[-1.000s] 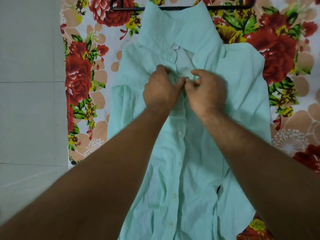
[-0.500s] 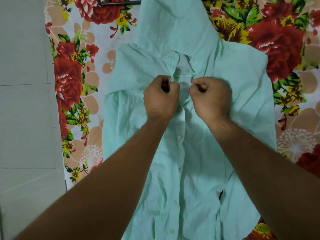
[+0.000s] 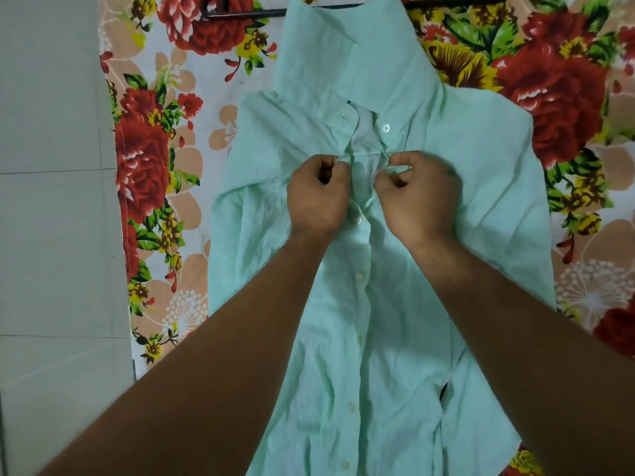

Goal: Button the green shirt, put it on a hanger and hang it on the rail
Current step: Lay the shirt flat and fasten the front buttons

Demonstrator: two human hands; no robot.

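Green shirt (image 3: 395, 338): lies flat, front side up, on a flowered bedsheet (image 3: 147, 159), collar toward the top of the view and hem running off the bottom edge.
Collar (image 3: 360, 53): spread open; one white collar button (image 3: 386, 128) shows just right of the neck opening, unfastened.
Placket: closed from below the hands downward, with a row of white buttons (image 3: 359, 277) along the centre line; the part at the upper chest is apart.
Left hand (image 3: 318, 195): curled nearly closed, thumb and fingers pinching the left edge of the shirt front at the upper chest.
Right hand (image 3: 417, 194): also curled, fingertips pinching the right edge of the shirt front, level with the left hand; slightly blurred, so whether a button sits between the fingers cannot be told.
Gap between hands: a narrow strip of the shirt's inner cloth shows there.
Hanger (image 3: 240, 12): black, lying on the bedsheet at the top of the view, its middle hidden under the collar.
Floor (image 3: 51, 235): pale tiles to the left of the bedsheet.
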